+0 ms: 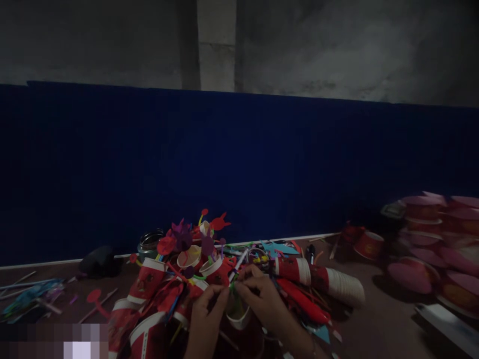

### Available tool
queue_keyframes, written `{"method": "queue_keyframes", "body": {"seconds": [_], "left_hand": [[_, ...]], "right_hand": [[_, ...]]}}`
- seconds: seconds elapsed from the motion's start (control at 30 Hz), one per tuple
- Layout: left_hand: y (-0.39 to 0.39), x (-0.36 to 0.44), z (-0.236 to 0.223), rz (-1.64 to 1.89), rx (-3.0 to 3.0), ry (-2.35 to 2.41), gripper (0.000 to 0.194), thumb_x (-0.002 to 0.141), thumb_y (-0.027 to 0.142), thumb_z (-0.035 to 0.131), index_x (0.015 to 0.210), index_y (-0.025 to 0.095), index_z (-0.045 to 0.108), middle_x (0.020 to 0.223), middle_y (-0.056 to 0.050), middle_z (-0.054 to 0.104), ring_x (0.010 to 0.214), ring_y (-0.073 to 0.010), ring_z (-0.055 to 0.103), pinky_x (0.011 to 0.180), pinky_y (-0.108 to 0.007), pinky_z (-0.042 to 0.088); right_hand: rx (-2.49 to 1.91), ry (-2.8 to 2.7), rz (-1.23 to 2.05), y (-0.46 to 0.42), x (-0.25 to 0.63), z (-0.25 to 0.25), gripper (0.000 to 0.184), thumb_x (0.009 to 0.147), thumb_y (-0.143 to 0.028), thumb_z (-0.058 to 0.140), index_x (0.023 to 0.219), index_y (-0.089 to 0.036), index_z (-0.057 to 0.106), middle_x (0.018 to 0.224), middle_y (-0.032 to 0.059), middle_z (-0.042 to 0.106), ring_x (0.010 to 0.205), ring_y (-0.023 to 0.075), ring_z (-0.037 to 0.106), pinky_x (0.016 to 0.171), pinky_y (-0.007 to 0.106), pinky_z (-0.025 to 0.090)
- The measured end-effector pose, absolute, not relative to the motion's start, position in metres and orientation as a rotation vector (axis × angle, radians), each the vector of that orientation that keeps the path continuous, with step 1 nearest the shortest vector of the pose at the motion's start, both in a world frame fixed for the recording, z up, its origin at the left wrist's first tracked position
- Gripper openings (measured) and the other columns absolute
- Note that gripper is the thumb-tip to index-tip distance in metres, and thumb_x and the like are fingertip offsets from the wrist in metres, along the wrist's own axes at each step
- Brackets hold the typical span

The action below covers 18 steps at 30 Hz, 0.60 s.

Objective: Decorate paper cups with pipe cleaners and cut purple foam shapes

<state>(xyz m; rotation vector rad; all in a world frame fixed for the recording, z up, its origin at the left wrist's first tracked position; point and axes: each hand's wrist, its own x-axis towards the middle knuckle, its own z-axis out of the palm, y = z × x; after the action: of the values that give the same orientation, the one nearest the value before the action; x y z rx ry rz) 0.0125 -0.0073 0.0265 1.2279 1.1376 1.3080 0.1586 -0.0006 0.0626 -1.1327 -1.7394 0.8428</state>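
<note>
Low in the middle, my left hand [209, 311] has thumb and forefinger drawn together, their tips beside my right hand [260, 294]. The right fingers pinch a thin green strip [232, 287]; what the left fingertips hold is too small and dark to make out. Below the fingertips, a paper cup [238, 319] shows its pale rim, with something greenish inside. A white stick [239, 262] slants up just behind the hands. Red paper cups [147, 279] with cut-out shapes crowd the left side. A purple paper cut-out [182, 235] rises among them.
Nested red-and-white cups [339, 285] lie on their side at right, near a long red packet [303, 301]. Pink-and-red cups [422, 224] are piled far right. A glass jar [149, 242] stands behind, against a blue panel [239, 164]. Scraps and sticks [33, 294] lie at left.
</note>
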Motion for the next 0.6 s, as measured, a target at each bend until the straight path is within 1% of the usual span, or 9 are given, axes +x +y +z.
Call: {"method": "queue_keyframes", "body": {"seconds": [0.1,0.17,0.27,0.37,0.47,0.53,0.6], "left_hand": [[-0.008,0.012,0.026,1.266,1.262,1.19,0.031,0.074,0.047,0.055,0.076,0.017,0.06,0.067,-0.001,0.06,0.066,-0.0172,0.053,0.06,-0.025,0.044],[-0.008,0.012,0.024,1.249,1.328,1.209,0.03,0.074,0.046,0.055,0.074,0.016,0.061,0.069,-0.003,0.061,0.067,-0.0185,0.055,0.061,-0.027,0.045],[-0.008,0.011,0.022,1.282,1.416,1.214,0.027,0.074,0.042,0.056,0.075,0.016,0.065,0.077,-0.006,0.064,0.075,-0.0217,0.059,0.068,-0.03,0.047],[-0.009,0.009,0.022,1.354,1.509,1.146,0.027,0.074,0.039,0.056,0.081,0.017,0.07,0.084,-0.009,0.066,0.085,-0.0238,0.06,0.077,-0.033,0.047],[-0.009,0.008,0.023,1.358,1.561,1.103,0.024,0.072,0.038,0.06,0.08,0.018,0.071,0.08,-0.008,0.066,0.081,-0.0229,0.061,0.074,-0.032,0.048],[-0.007,0.008,0.023,1.342,1.553,1.094,0.02,0.069,0.037,0.063,0.073,0.018,0.071,0.074,-0.006,0.064,0.075,-0.0211,0.06,0.07,-0.03,0.048],[-0.005,0.009,0.022,1.325,1.537,1.08,0.018,0.068,0.035,0.065,0.064,0.018,0.068,0.068,-0.003,0.059,0.069,-0.0185,0.058,0.065,-0.027,0.046]], "right_hand": [[-1.134,-1.734,0.832,-0.001,0.158,0.063,0.034,0.082,-0.025,0.052,0.049,-0.016,0.054,0.082,0.0024,0.052,0.08,0.0148,0.053,0.068,0.025,0.039],[-1.142,-1.752,0.823,-0.003,0.158,0.064,0.032,0.081,-0.024,0.053,0.05,-0.015,0.055,0.083,0.0028,0.052,0.081,0.015,0.054,0.069,0.025,0.039],[-1.15,-1.757,0.808,-0.006,0.156,0.065,0.033,0.081,-0.023,0.052,0.049,-0.015,0.055,0.084,0.0033,0.053,0.081,0.0149,0.054,0.068,0.025,0.04],[-1.157,-1.757,0.773,-0.009,0.154,0.068,0.033,0.082,-0.023,0.051,0.05,-0.015,0.056,0.084,0.0038,0.054,0.078,0.0143,0.054,0.068,0.025,0.04],[-1.18,-1.769,0.755,-0.011,0.152,0.07,0.033,0.081,-0.025,0.052,0.051,-0.016,0.059,0.085,0.0043,0.055,0.079,0.0149,0.054,0.069,0.025,0.041],[-1.188,-1.761,0.802,-0.009,0.153,0.068,0.032,0.08,-0.026,0.052,0.051,-0.016,0.061,0.086,0.0048,0.057,0.079,0.0155,0.055,0.07,0.026,0.041],[-1.17,-1.739,0.93,-0.005,0.157,0.064,0.032,0.079,-0.029,0.053,0.051,-0.016,0.063,0.083,0.0046,0.058,0.076,0.0155,0.055,0.067,0.026,0.041]]}}
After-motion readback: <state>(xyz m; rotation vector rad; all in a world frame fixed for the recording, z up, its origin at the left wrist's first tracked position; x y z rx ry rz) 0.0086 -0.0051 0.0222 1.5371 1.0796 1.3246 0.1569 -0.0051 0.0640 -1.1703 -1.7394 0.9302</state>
